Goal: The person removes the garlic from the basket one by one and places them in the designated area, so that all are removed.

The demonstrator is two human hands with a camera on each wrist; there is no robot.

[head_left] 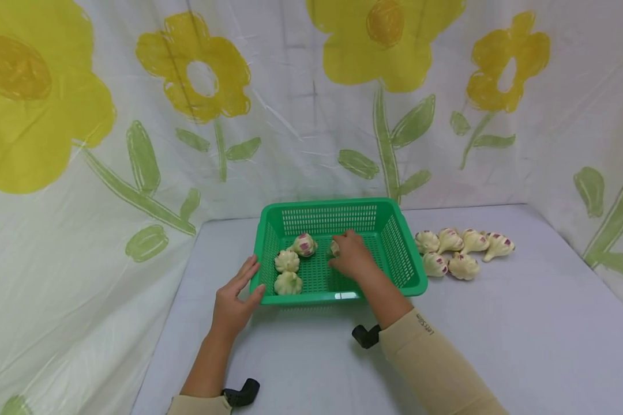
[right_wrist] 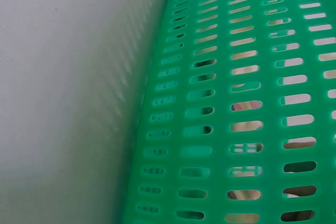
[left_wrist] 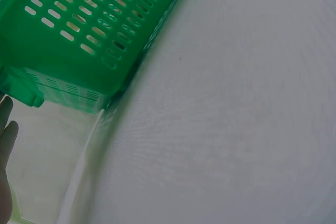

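Note:
A green plastic basket [head_left: 337,297] with slotted walls stands on the table. Three garlic bulbs lie along its left side: a purple-streaked bulb [head_left: 304,245], a pale bulb [head_left: 287,261] and another pale bulb [head_left: 288,283] near the front. My right hand [head_left: 354,257] reaches over the front rim and holds a garlic bulb [head_left: 334,248] down inside the basket, fingers covering most of it. At the basket's left front corner, my left hand [head_left: 233,302] rests against the rim with fingers extended. Only its fingertips [left_wrist: 6,135] show in the left wrist view.
To the right of the basket, several purple-streaked garlic bulbs [head_left: 464,266] lie in two rows on the white-covered table [head_left: 503,328]. Behind stands a white curtain [head_left: 291,144] printed with yellow flowers. Black wrist cameras [head_left: 243,393] sit at both wrists.

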